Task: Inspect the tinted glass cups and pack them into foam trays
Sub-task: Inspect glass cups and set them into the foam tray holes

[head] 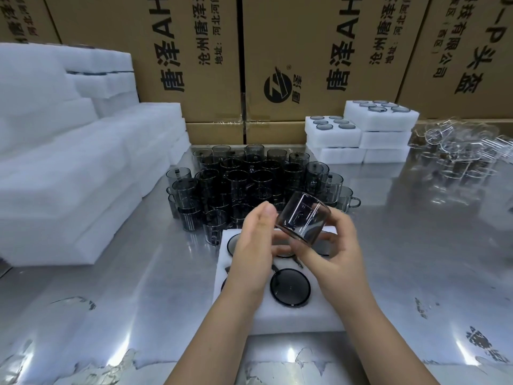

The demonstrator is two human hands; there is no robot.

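Observation:
A tinted glass cup point(304, 218) is tilted in the air above a white foam tray point(294, 318). My right hand point(336, 254) grips it from below and the right, fingers curled round its rim end. My left hand point(255, 248) touches its left side with thumb and fingers. The tray holds several dark cups sunk in its holes, one plainly visible at the front point(290, 287); others lie partly hidden under my hands. Behind the tray stands a crowd of several loose tinted cups point(244, 182).
Stacks of white foam trays point(69, 168) fill the left of the steel table point(416, 259). Packed foam trays point(361, 134) are piled at the back right. Clear glassware point(460, 151) lies at the far right. Cardboard boxes point(211, 56) form a wall behind.

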